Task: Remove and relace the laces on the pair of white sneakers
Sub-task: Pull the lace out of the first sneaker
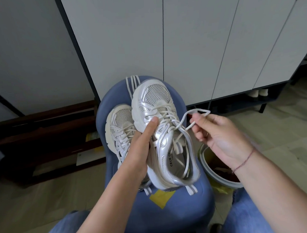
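Note:
Two white and silver sneakers sit over a blue chair seat [180,213]. My left hand [141,143] grips the right sneaker [160,126] from its left side, thumb across the upper, and holds it tilted above the seat. Its white lace [182,118] is pulled out to the right in a loop, and my right hand [218,131] pinches that loop between thumb and fingers. The left sneaker [119,125] rests laced on the seat, partly hidden behind my left wrist.
White cabinet doors [198,44] stand close behind the chair. A grey bin [207,168] with red contents stands to the right on the floor. Dark wooden shelving [44,131] lies to the left. My knees in blue jeans frame the chair's front.

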`<state>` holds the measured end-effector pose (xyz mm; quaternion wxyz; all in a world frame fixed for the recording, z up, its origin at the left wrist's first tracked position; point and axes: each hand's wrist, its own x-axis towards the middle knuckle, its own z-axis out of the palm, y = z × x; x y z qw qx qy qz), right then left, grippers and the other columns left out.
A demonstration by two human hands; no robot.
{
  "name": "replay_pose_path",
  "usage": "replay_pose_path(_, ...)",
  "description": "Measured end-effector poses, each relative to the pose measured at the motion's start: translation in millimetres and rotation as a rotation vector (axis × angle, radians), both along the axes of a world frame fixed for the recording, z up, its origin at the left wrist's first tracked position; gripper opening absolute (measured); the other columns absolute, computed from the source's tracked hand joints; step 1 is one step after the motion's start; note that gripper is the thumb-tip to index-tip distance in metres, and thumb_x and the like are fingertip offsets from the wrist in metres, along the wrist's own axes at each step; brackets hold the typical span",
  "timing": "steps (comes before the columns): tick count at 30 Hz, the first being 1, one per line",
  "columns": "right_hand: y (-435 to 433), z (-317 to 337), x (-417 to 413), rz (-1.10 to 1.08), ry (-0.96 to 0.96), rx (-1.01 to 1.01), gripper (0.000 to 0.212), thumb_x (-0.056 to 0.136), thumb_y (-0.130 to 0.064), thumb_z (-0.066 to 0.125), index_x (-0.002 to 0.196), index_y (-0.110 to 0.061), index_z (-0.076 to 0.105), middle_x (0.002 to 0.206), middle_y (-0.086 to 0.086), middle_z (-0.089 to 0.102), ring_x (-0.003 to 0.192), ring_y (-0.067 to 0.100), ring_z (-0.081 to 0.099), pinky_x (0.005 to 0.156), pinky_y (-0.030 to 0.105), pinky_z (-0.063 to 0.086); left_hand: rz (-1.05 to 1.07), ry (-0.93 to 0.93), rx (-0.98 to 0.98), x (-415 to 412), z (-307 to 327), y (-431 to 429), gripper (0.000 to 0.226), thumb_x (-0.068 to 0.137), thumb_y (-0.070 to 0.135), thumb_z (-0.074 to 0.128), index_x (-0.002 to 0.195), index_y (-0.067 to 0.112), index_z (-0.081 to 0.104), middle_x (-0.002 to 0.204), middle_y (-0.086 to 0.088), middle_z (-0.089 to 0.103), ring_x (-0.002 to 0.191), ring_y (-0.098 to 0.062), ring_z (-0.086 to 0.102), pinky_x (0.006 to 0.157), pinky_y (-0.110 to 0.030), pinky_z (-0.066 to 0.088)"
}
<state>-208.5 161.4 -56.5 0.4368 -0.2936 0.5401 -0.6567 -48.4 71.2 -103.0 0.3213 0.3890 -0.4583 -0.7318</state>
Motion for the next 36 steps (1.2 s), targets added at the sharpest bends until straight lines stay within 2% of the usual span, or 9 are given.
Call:
replay_pose_path(3, -1, 6, -18, -0.062, -0.439, -0.061, 0.018, 0.082, -0.025, 0.058, 0.072, -0.011, 0.056, 0.052, -0.003, 0.050, 0.041, 0.003, 0.040, 0.042, 0.011, 0.032, -0.010, 0.002, 0.016, 2, 2, 1, 0.072, 0.070, 0.064, 0.074, 0.126, 0.019, 0.064, 0.109, -0.005, 0.075, 0.102, -0.023, 0.072, 0.100, -0.044, 0.050)
replay_pose_path(5, -2, 4, -28, -0.117, -0.549, -0.050, 0.019, 0.087, -0.027, 0.055, 0.075, -0.013, 0.056, 0.055, -0.004, 0.051, 0.042, 0.001, 0.041, 0.042, 0.010, 0.034, -0.018, 0.022, 0.016, 2, 5, 2, 0.064, 0.072, 0.059, 0.068, 0.122, 0.018, 0.067, 0.107, -0.006, 0.076, 0.100, -0.023, 0.072, 0.098, -0.042, 0.051)
replay_pose_path(8, 2, -1, -24, -0.004, -0.310, 0.067, 0.018, 0.092, -0.023, 0.054, 0.089, -0.008, 0.064, 0.062, 0.001, 0.059, 0.048, 0.005, 0.048, 0.046, 0.014, 0.041, -0.012, 0.020, 0.008, 1, 7, 5, 0.062, 0.075, 0.058, 0.067, 0.123, 0.019, 0.067, 0.109, -0.006, 0.075, 0.102, -0.023, 0.072, 0.099, -0.043, 0.050)
replay_pose_path(10, 6, -3, -15, 0.059, 0.020, 0.182, 0.024, 0.093, -0.025, 0.055, 0.092, -0.005, 0.066, 0.061, 0.003, 0.062, 0.050, 0.009, 0.050, 0.051, 0.020, 0.040, 0.003, -0.002, -0.010, 0, 4, 3, 0.067, 0.074, 0.062, 0.072, 0.126, 0.019, 0.065, 0.112, -0.005, 0.074, 0.105, -0.023, 0.071, 0.102, -0.045, 0.049)
replay_pose_path(14, 11, 3, -6, 0.038, 0.638, 0.229, 0.048, 0.087, -0.048, 0.056, 0.060, -0.010, 0.061, 0.052, 0.003, 0.060, 0.045, 0.011, 0.049, 0.056, 0.025, 0.042, 0.038, -0.035, -0.065, -1, 1, 2, 0.095, 0.057, 0.076, 0.078, 0.134, 0.023, 0.057, 0.120, 0.000, 0.072, 0.112, -0.023, 0.067, 0.105, -0.048, 0.046)
replay_pose_path(19, 12, 9, 4, 0.146, 0.737, -0.044, 0.010, 0.077, -0.030, 0.073, 0.084, -0.023, 0.072, 0.064, 0.003, 0.059, 0.060, 0.008, 0.052, 0.062, 0.019, 0.047, 0.054, -0.020, -0.141, -2, 1, 3, 0.101, 0.054, 0.075, 0.080, 0.135, 0.022, 0.055, 0.123, 0.001, 0.070, 0.114, -0.023, 0.066, 0.105, -0.048, 0.046)
replay_pose_path(22, 10, 4, 8, 0.146, 0.854, -0.040, 0.019, 0.074, -0.030, 0.076, 0.092, -0.027, 0.073, 0.064, -0.008, 0.047, 0.059, 0.001, 0.045, 0.062, 0.015, 0.043, 0.045, -0.024, -0.152, -3, 1, 3, 0.102, 0.053, 0.075, 0.081, 0.135, 0.022, 0.054, 0.123, 0.001, 0.070, 0.114, -0.023, 0.066, 0.104, -0.048, 0.046)
replay_pose_path(32, 1, 2, -1, 0.229, 1.087, 0.011, 0.029, 0.070, -0.051, 0.071, 0.065, -0.024, 0.063, 0.069, -0.008, 0.041, 0.063, 0.004, 0.041, 0.059, 0.017, 0.031, 0.062, -0.062, -0.246, -10, 9, 11, 0.041, 0.082, 0.044, 0.069, 0.114, 0.019, 0.069, 0.103, -0.002, 0.077, 0.098, -0.019, 0.073, 0.096, -0.046, 0.054)
replay_pose_path(36, 0, 1, -6, 0.347, 0.934, -0.015, 0.031, 0.066, -0.052, 0.068, 0.063, -0.021, 0.061, 0.071, -0.012, 0.045, 0.064, 0.001, 0.042, 0.064, 0.014, 0.035, 0.049, -0.059, -0.222, -11, 10, 13, 0.059, 0.073, 0.053, 0.077, 0.119, 0.019, 0.065, 0.105, -0.001, 0.076, 0.099, -0.020, 0.072, 0.094, -0.045, 0.054)
